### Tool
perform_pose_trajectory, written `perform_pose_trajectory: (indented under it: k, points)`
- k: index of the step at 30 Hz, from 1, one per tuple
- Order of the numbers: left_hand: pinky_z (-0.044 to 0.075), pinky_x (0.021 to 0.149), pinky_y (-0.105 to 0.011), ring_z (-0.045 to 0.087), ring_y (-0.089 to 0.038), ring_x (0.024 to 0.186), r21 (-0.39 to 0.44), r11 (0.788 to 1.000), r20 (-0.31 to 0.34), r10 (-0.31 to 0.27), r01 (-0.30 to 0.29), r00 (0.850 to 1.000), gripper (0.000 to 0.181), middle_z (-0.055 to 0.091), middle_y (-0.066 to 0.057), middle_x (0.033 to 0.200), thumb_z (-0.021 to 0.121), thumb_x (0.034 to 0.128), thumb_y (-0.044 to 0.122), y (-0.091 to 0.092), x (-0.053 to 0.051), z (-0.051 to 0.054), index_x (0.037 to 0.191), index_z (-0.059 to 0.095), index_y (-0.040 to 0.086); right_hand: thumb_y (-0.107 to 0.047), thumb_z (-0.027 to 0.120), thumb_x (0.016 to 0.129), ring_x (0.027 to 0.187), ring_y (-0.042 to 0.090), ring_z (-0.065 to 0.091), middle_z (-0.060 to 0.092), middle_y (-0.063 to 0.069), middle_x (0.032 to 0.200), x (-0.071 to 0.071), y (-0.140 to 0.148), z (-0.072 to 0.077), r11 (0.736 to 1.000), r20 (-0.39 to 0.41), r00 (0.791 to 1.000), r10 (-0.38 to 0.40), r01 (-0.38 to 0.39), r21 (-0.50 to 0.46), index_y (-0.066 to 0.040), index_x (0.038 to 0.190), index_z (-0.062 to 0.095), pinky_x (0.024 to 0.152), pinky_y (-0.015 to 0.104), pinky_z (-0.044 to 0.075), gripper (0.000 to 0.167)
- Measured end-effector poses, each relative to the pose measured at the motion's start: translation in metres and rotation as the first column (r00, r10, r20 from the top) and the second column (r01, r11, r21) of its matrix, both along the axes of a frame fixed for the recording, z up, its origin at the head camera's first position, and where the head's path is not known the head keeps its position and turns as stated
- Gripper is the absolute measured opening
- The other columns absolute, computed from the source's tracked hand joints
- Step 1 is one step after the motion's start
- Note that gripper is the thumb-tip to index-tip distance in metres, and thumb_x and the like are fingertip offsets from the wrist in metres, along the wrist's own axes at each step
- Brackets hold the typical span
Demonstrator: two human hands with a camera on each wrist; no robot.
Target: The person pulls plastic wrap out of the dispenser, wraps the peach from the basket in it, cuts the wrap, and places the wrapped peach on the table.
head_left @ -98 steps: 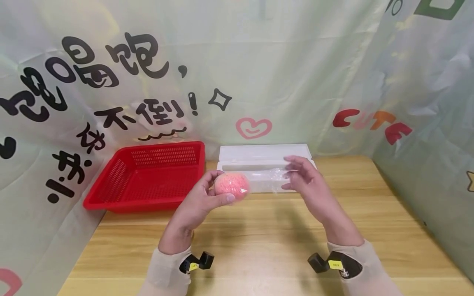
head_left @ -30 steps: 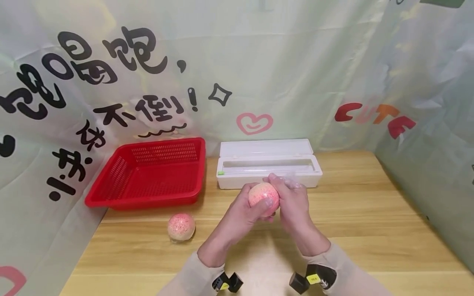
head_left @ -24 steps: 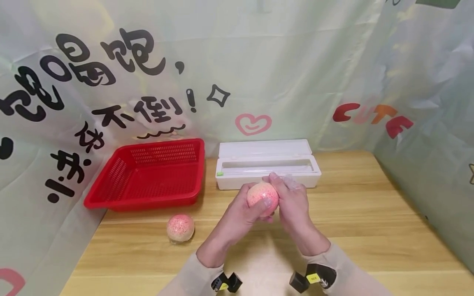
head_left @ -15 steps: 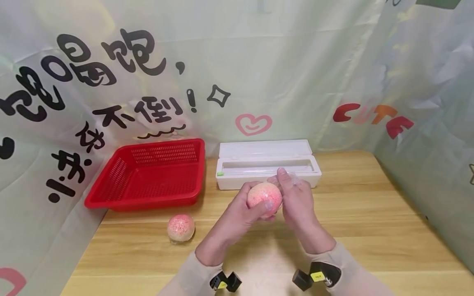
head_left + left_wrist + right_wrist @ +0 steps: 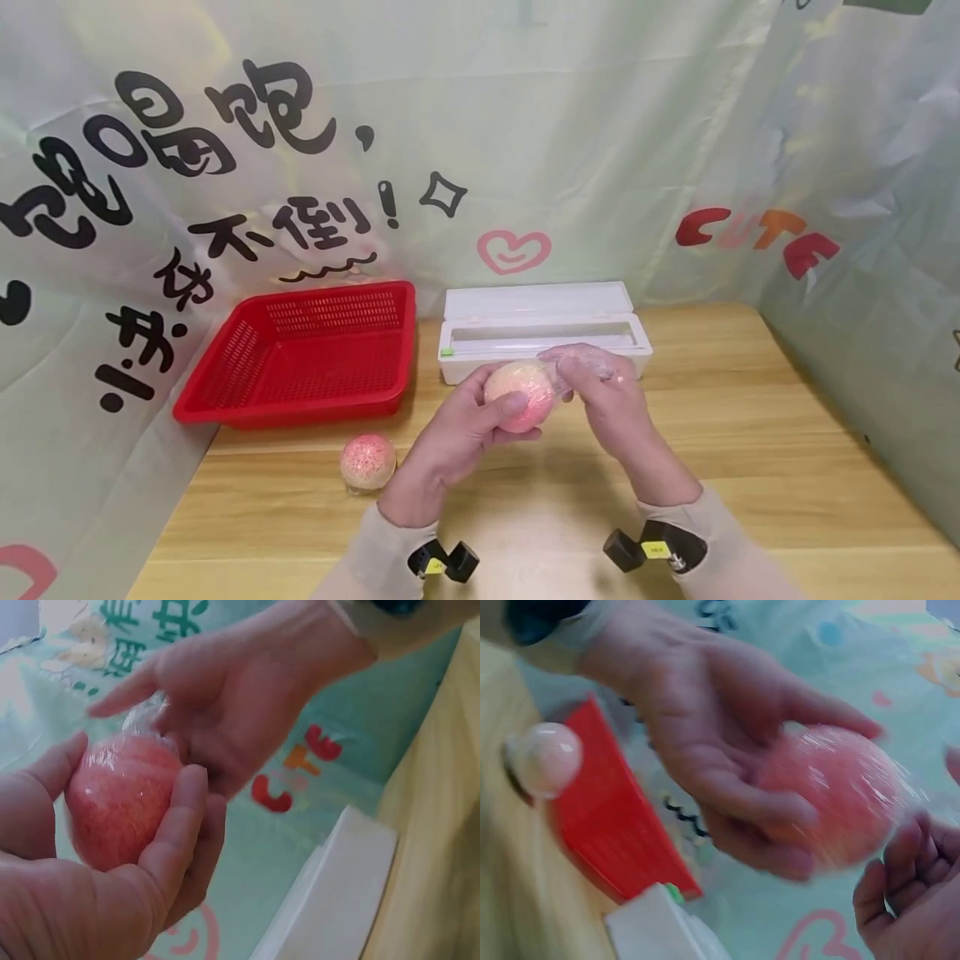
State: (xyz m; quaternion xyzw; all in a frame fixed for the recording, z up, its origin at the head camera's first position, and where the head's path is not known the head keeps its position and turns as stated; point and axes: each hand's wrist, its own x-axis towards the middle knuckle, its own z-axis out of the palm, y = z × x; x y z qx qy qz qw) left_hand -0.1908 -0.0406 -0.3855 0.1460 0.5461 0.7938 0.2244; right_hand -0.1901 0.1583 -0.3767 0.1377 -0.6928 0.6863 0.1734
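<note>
In the head view my left hand (image 5: 457,425) holds a round pink-and-cream peach (image 5: 521,392) wrapped in clear film, with the thumb across its front. Gathered plastic wrap (image 5: 592,363) stretches from the peach's right side. My right hand (image 5: 615,408) pinches this twisted end with curled fingers. The left wrist view shows the shiny film tight over the peach (image 5: 124,799). A second wrapped peach (image 5: 367,462) rests on the table, left of my left forearm.
A red perforated basket (image 5: 300,412) stands at the back left. Beside it, behind the hands, sits a white cling-film box (image 5: 480,368) with its lid raised and a green cutter slider at its left end. A printed curtain surrounds the wooden table (image 5: 750,467).
Since the oldest frame, a wrapped peach has come to lie on the table. Lately the hands have drawn slightly apart, the left moving left with its peach, the right turning with the gathered film.
</note>
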Motion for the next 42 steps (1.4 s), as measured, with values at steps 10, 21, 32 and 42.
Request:
perform_pose_trajectory:
  k: [10,21,32,42]
  points:
    - [0.063,0.09,-0.041,0.066,-0.025,0.112,0.022,0.995,-0.105,-0.096,0.099,0.99,0.062,0.056,-0.011,0.135,0.074,0.0953,0.005,-0.013,-0.001,0.003,0.15,0.045,0.002,0.009,0.07,0.094,0.059,0.004,0.051,0.061,-0.01,0.065,0.004,0.014,0.012,0.996,-0.222,0.972,-0.073,0.058,-0.07,-0.003,0.082,0.078,0.054,0.016,0.044,0.019]
    - [0.058,0.099,-0.034,0.059,-0.025,0.123,-0.059,0.968,-0.295,-0.251,0.245,0.922,0.077,0.056,-0.01,0.14,0.087,0.0874,0.014,-0.022,0.004,0.009,0.149,0.045,-0.003,0.003,0.068,0.098,0.062,0.005,0.05,0.065,-0.011,0.07,0.003,0.01,0.009,0.992,-0.13,0.984,0.118,-0.124,-0.037,-0.016,0.082,0.077,0.056,0.019,0.042,0.027]
    - [0.057,0.098,-0.03,0.056,-0.02,0.123,-0.057,0.939,-0.3,-0.341,0.34,0.891,0.082,0.046,-0.01,0.144,0.073,0.1011,0.026,-0.022,0.009,0.008,0.163,0.022,0.006,-0.003,0.07,0.099,0.079,0.007,0.063,0.073,-0.007,0.079,0.005,-0.006,0.001,0.999,0.09,0.995,0.049,-0.051,0.02,-0.005,0.082,0.075,0.068,0.022,0.054,0.018]
    - [0.06,0.087,-0.033,0.063,-0.02,0.109,-0.266,0.963,-0.335,-0.138,0.047,0.932,0.056,0.06,-0.012,0.129,0.076,0.0961,0.014,-0.009,0.01,0.007,0.143,0.047,0.012,-0.01,0.073,0.099,0.073,0.01,0.056,0.066,-0.005,0.075,0.002,-0.007,0.0,0.994,0.201,0.979,0.043,-0.063,0.093,0.003,0.085,0.067,0.063,0.024,0.05,0.019]
